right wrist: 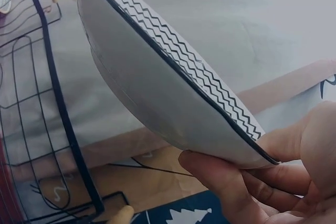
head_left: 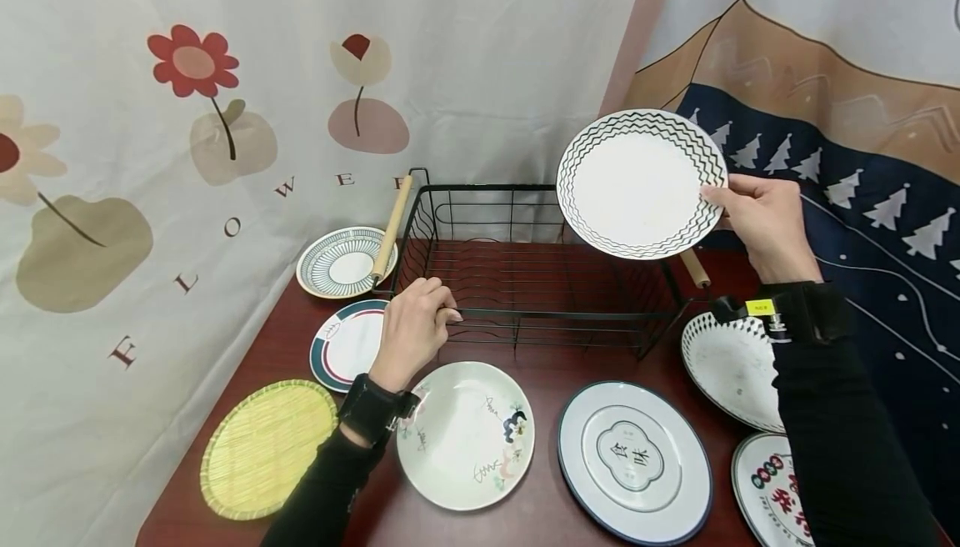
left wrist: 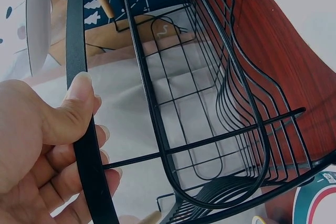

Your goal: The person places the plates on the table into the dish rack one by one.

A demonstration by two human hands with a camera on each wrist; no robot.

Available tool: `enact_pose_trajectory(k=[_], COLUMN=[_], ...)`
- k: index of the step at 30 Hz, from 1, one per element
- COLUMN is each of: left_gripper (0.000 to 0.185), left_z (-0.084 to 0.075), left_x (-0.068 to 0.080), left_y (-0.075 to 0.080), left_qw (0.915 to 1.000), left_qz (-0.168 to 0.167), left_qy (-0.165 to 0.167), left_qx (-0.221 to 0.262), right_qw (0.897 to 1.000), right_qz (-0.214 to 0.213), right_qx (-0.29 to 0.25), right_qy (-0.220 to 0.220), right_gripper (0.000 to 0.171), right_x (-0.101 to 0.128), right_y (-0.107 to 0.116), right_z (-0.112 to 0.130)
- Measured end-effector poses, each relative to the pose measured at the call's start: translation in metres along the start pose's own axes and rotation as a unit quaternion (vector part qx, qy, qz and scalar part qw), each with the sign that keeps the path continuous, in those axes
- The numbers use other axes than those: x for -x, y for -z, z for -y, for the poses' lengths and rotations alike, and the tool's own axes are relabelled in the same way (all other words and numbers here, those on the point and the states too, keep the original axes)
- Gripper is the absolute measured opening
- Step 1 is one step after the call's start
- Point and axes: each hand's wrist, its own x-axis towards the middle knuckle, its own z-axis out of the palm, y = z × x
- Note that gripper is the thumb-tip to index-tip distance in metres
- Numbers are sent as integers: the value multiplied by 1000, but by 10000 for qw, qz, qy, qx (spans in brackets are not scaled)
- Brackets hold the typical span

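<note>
A white plate with a black zigzag rim [head_left: 637,184] is held tilted above the right part of a black wire dish rack [head_left: 517,313]. My right hand [head_left: 765,222] pinches its right edge, thumb on the face and fingers behind, as the right wrist view also shows at the plate's underside [right wrist: 152,98]. My left hand [head_left: 416,326] grips the rack's near top rail; in the left wrist view its thumb and fingers curl round the flat black bar [left wrist: 79,40]. No plate is visible inside the rack.
Around the rack lie a striped-rim plate [head_left: 348,263], a teal-rimmed plate [head_left: 348,347], a yellow woven mat [head_left: 270,447], a floral plate [head_left: 465,439], a blue-rimmed plate [head_left: 633,464], a dotted-rim plate [head_left: 731,368] and a red-patterned plate [head_left: 776,489]. Wooden handles [head_left: 393,226] flank the rack.
</note>
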Motion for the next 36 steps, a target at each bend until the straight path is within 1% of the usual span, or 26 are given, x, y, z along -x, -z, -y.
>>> enact_pose_trajectory(k=[4,11,21,23,30,36], left_gripper=[17,16,16,17,17,17], left_z=[1,2,1,-2,-4,-4], left_x=[0,-1,0,-1,0,0], left_y=[-1,-1,-1,0,-1,0], left_qw=[10000,10000,10000,10000,10000,10000], left_qz=[-10,19,-31,-34,-17,-9], left_qy=[2,22,21,36,59,71], left_qx=[21,42,49,17,6,5], right_qw=[10000,9999,9993,9990,9968,9941], right_qz=[-55,-49,-28,3,6,-34], right_qx=[-52,156,372,426,654,884], right_qy=[23,11,71,151,468,623], right_gripper=[56,53,49,48,46,45], right_x=[-1,-1,-5,-6,-8,-10], right_y=[-9,-21,-37,-38,-45,-50], right_z=[1,2,9,9,12,17])
